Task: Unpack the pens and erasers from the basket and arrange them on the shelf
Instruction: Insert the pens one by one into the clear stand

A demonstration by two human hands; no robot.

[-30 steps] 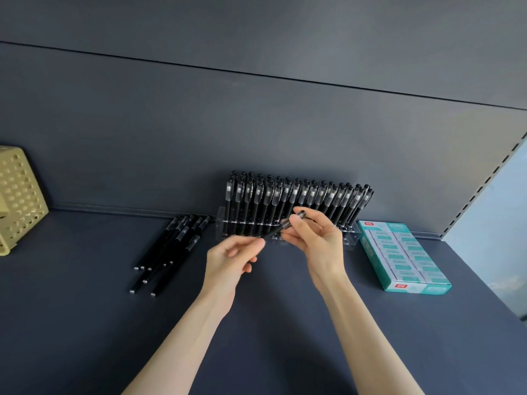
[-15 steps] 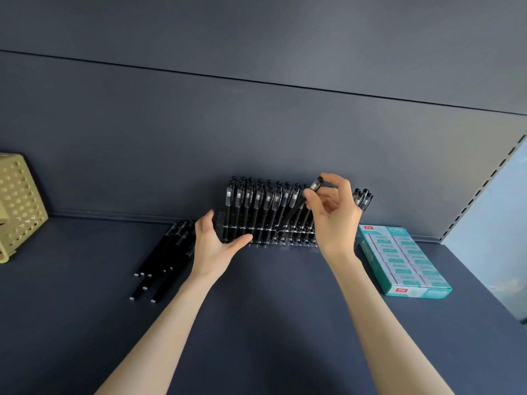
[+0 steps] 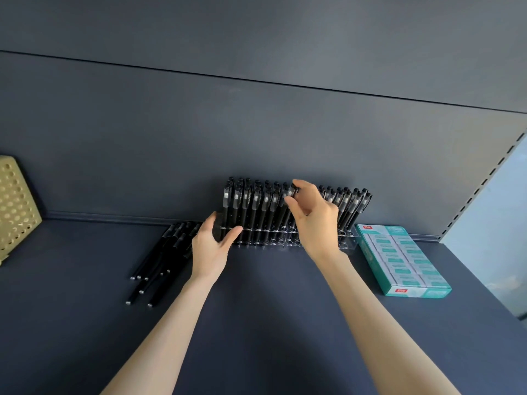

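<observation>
A clear acrylic pen rack [image 3: 346,243] stands against the back wall of the dark shelf [image 3: 271,323], filled with several upright black pens [image 3: 255,206]. My right hand [image 3: 312,220] pinches the cap end of one black pen [image 3: 291,192] standing tilted among the rack's middle pens. My left hand [image 3: 211,246] holds the rack's left end, thumb in front and fingers behind it. A loose bundle of several black pens [image 3: 162,258] lies flat on the shelf left of the rack. A teal box of erasers [image 3: 402,260] lies to the rack's right.
A yellow perforated basket [image 3: 15,209] stands at the far left edge of the shelf. The shelf's slotted upright [image 3: 484,183] bounds the right side, with a pale wall beyond it.
My right hand carried the pen up from mid-air to the rack and moved left along it. My left hand let go of the pen's tip and took hold of the rack's left end.
</observation>
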